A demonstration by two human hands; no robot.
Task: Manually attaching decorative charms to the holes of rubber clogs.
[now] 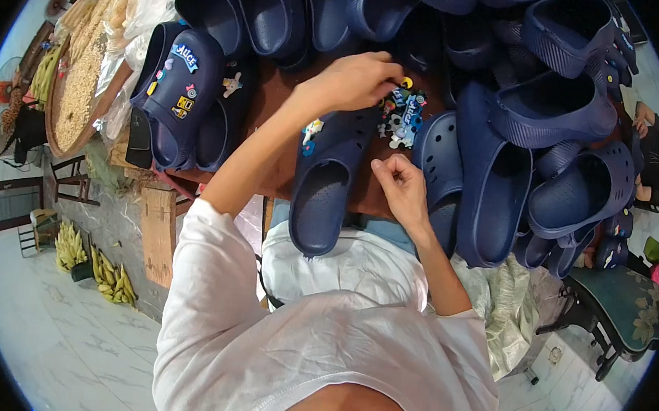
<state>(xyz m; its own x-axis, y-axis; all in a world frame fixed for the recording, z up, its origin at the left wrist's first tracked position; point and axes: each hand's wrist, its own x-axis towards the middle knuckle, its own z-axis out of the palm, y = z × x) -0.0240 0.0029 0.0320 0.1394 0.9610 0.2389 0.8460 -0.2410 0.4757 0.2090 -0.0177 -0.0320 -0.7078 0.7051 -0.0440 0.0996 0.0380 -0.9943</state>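
Note:
A dark blue clog (320, 193) lies in front of me with its open heel toward me; a few small charms (310, 137) sit on the left of its toe. My left hand (351, 81) reaches over the toe, its fingers bent down at the edge of a pile of colourful shoe charms (403, 119). A round yellow charm shows beside those fingertips; whatever is between them is hidden. My right hand (403, 186) hovers just right of the clog, thumb and fingers curled together. I cannot make out anything in that pinch.
Many blue clogs (491, 186) crowd the brown table (272, 98) at the back and right. On the left stands a clog decorated with charms (181, 92). Beyond are a large tray of pale grains (77, 100), bananas (113, 278) and a dark chair (617, 302). Another person (654, 148) sits at far right.

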